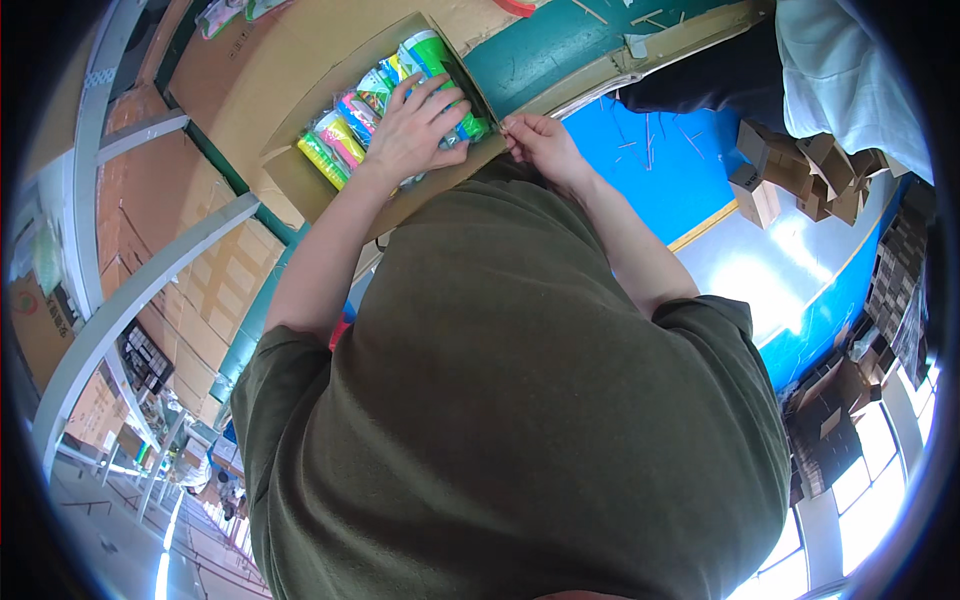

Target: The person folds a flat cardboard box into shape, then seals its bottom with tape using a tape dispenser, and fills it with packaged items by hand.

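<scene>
While cardboard box (300, 175) sits open on table (560, 50), colourful packets (345, 135) fill it. Left hand (415, 125) spread flat, fingers apart, pressing packets inside box. Right hand (540, 145) just right of box, fingertips pinched at box corner flap.

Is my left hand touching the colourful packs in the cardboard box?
Touching. The head view shows the left hand lying flat on the packs in the box, fingers spread over them with no gap.
</scene>
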Available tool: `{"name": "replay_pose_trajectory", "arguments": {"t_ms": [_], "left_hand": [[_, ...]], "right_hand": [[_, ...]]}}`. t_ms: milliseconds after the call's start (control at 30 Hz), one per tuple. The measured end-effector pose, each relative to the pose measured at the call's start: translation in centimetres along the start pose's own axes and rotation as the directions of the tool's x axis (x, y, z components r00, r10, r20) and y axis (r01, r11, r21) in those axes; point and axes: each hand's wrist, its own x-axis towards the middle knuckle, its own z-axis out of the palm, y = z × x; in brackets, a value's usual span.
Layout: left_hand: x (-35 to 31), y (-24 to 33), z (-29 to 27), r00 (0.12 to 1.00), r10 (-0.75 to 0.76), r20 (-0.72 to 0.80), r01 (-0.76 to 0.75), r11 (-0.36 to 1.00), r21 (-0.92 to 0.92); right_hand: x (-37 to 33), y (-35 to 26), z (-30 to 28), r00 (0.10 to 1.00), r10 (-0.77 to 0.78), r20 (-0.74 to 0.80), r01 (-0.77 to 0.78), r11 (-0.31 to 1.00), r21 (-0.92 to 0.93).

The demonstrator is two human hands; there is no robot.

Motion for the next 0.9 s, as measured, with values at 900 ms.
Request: {"name": "replay_pose_trajectory", "arguments": {"t_ms": [900], "left_hand": [[-1.5, 2.0, 0.4, 0.981, 0.008, -0.193, -0.032, 0.992, -0.126]], "right_hand": [[-6.5, -3.8, 3.9, 0.943, -0.313, 0.111, 0.302, 0.67, -0.678]]}}
